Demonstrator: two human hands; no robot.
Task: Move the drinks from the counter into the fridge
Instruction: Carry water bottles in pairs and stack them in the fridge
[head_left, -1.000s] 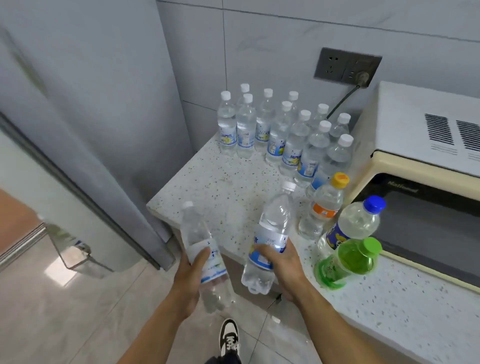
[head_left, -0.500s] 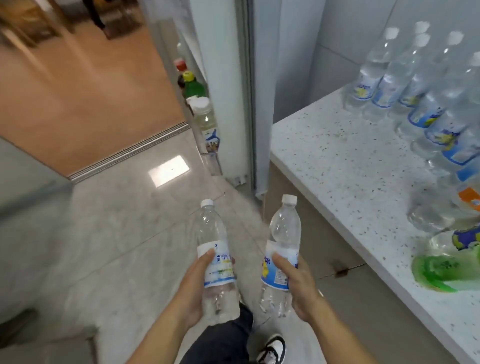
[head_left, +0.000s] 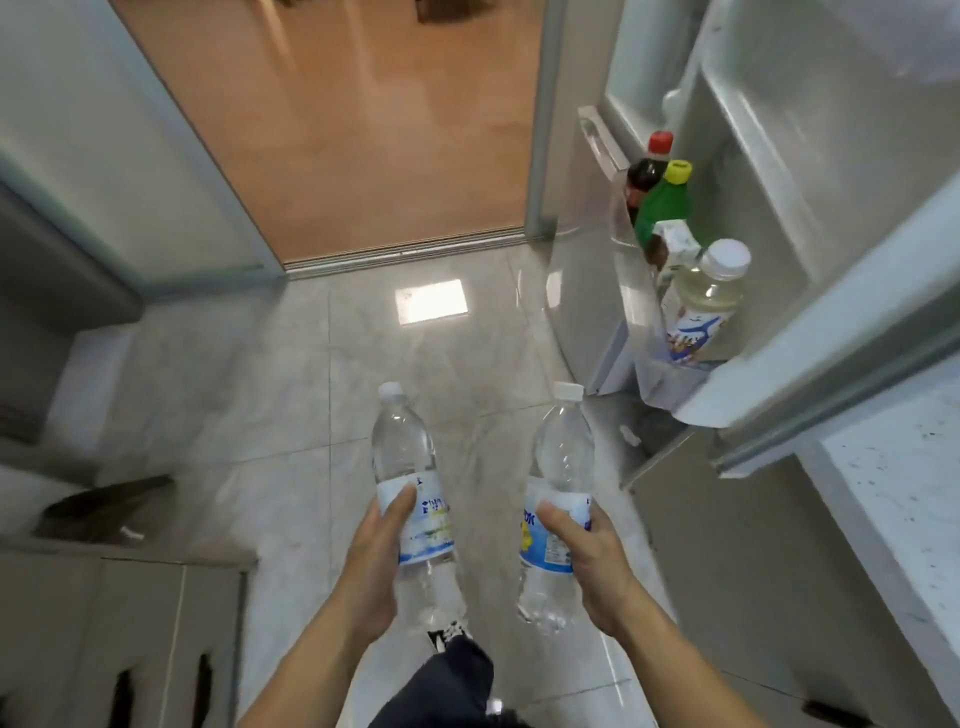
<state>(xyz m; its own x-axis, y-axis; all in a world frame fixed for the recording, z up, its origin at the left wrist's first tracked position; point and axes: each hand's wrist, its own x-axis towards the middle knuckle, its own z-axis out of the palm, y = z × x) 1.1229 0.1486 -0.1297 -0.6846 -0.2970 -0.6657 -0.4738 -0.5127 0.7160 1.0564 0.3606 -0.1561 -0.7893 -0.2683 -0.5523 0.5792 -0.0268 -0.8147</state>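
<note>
Drinks sit one in each grip: your left hand (head_left: 371, 561) wraps the labelled middle of a clear water bottle (head_left: 413, 499), and your right hand (head_left: 589, 558) wraps its twin (head_left: 556, 499). Both are upright over the glossy tiled floor (head_left: 291, 395), white caps up. Fridge door shelf (head_left: 670, 379), up to your right, holds a pale-liquid bottle (head_left: 706, 306), a green bottle (head_left: 665, 208) and a dark bottle (head_left: 644, 171). Speckled worktop (head_left: 904, 478) lies far right.

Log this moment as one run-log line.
left hand: grips clear plastic water bottle | right hand: grips second clear water bottle | open fridge door shelf: four bottles | stage: carrying, unplaced
</note>
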